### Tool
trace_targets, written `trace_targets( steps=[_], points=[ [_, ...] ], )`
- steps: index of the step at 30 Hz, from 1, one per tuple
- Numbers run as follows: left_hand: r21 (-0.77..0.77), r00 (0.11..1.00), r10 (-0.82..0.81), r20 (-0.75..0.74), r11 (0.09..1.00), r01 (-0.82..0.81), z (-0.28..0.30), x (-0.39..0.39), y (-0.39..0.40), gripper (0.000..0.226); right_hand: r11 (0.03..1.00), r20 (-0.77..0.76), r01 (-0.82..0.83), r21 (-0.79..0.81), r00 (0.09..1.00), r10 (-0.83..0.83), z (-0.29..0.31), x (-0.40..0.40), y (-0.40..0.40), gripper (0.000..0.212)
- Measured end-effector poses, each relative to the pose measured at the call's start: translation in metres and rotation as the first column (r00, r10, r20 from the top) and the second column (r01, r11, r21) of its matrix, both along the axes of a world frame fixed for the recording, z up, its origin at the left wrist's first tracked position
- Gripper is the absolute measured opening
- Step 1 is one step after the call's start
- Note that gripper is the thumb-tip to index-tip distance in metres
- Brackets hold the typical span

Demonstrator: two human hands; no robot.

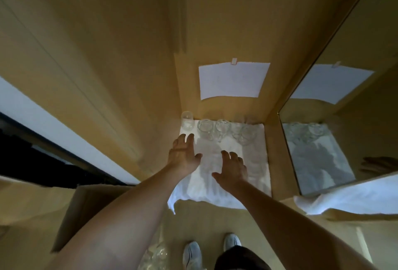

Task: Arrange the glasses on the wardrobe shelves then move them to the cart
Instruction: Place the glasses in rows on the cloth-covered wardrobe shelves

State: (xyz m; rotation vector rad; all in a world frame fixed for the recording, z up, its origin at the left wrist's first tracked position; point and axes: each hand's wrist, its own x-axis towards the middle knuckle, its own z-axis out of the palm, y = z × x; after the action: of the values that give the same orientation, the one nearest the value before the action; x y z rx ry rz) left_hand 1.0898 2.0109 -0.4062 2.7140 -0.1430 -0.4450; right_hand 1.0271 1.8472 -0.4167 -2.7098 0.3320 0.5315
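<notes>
Hands reach empty over a white cloth (pixel 254 162) on the wardrobe shelf, left hand (pixel 183 155) and right hand (pixel 233 167) with fingers spread; glasses (pixel 223 128) line the cloth's far edge.

A white sheet of paper (pixel 233 81) taped to the back panel, a mirror (pixel 336 119) at right, white shoes (pixel 191 253) below

Clear glasses (pixel 205 126), white cloth (pixel 254 162)
</notes>
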Motion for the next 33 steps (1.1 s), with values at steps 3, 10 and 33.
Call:
trace_targets(
  steps=[3, 10, 33],
  points=[
    [-0.051, 0.997, 0.054, -0.046, 0.997, -0.057, -0.011, 0.01, -0.006, 0.078, 1.0, -0.022, 0.027, 0.014, 0.999, -0.027, -0.01, 0.005, -0.002, 0.08],
    [-0.169, 0.973, 0.191, -0.132, 0.962, -0.212, -0.04, 0.039, -0.02, 0.083, 0.998, -0.048, 0.046, 0.048, 0.998, -0.044, -0.039, 0.041, -0.014, 0.081],
    [-0.329, 0.81, 0.581, -0.08, 0.751, -0.572, -0.215, 0.213, -0.034, 0.082, 0.902, -0.083, 0.243, 0.356, 0.97, -0.228, -0.249, 0.226, -0.018, 0.089]
  ],
)
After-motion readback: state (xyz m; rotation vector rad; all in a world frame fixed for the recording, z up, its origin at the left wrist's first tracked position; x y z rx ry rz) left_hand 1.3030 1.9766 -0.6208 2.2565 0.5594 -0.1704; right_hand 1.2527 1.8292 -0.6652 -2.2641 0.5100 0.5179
